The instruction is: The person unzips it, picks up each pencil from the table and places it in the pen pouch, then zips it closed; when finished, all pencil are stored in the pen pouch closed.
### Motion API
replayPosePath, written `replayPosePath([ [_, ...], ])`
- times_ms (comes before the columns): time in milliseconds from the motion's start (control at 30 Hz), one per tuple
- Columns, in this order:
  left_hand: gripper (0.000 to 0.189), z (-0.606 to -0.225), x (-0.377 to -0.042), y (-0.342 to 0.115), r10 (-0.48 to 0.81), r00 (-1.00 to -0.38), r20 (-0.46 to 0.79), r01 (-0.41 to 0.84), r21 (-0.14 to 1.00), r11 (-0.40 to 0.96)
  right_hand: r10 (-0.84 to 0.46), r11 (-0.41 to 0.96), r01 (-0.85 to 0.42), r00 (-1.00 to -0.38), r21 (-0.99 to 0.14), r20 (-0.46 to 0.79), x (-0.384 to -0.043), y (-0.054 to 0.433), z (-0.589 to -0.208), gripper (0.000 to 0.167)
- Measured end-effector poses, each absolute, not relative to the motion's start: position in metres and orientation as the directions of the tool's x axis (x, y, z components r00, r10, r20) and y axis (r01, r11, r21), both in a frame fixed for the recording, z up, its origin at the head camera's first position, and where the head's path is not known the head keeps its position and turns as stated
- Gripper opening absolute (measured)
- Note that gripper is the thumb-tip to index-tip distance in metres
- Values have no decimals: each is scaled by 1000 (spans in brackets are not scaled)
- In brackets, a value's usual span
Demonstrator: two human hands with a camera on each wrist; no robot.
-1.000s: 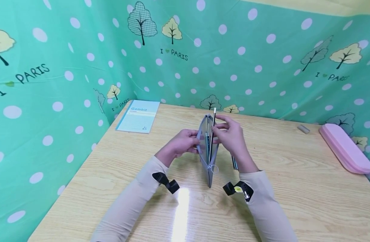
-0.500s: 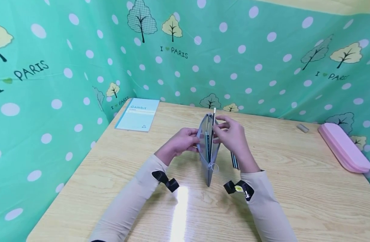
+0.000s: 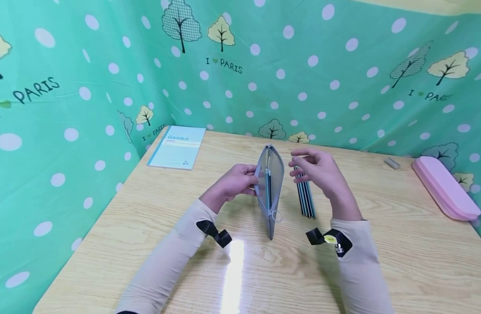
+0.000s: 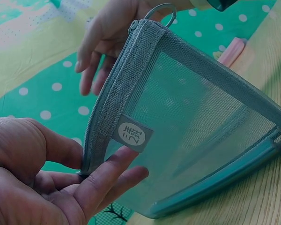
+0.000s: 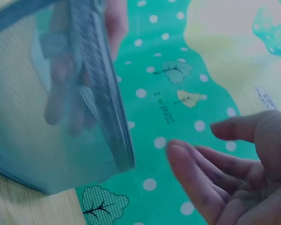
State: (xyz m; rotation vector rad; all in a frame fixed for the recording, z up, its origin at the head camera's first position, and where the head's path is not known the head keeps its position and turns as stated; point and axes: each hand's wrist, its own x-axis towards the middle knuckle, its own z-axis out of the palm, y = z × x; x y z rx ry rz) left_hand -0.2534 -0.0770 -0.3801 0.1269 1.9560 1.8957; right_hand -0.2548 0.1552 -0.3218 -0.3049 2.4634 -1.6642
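A grey mesh zip pouch (image 3: 279,174) stands on edge on the table, its top spread apart. My left hand (image 3: 237,181) holds its left side, thumb and fingers about the zipper edge by a small label (image 4: 132,134). Inside the pouch lean several pencils (image 3: 268,189), seen through the mesh in the left wrist view. To the right of the pouch, my right hand (image 3: 313,168) hangs in the air with loosely bent fingers and nothing between them. Beneath it a bundle of dark striped pencils (image 3: 305,196) lies on the table, partly hidden by the fingers.
A light blue notebook (image 3: 177,147) lies at the back left of the wooden table (image 3: 366,261). At the back right are a grey eraser (image 3: 391,163) and a pink pencil case (image 3: 446,188). A green polka-dot cloth (image 3: 323,87) hangs behind the table.
My right hand has let go of a pencil, which went down into the pouch, and has moved right over the bundle. My left hand still holds the pouch.
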Motion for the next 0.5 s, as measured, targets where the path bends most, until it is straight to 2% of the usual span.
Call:
replayPosePath([
  [167, 52, -379, -255, -79, 339, -912, -230, -219, 973, 73, -330, 372, -41, -939, -927, -91, -262, 164, -323, 47],
  [500, 50, -380, -256, -80, 343, -908, -241, -230, 971, 73, -347, 377, -13, -929, -926, -128, -270, 172, -338, 47],
])
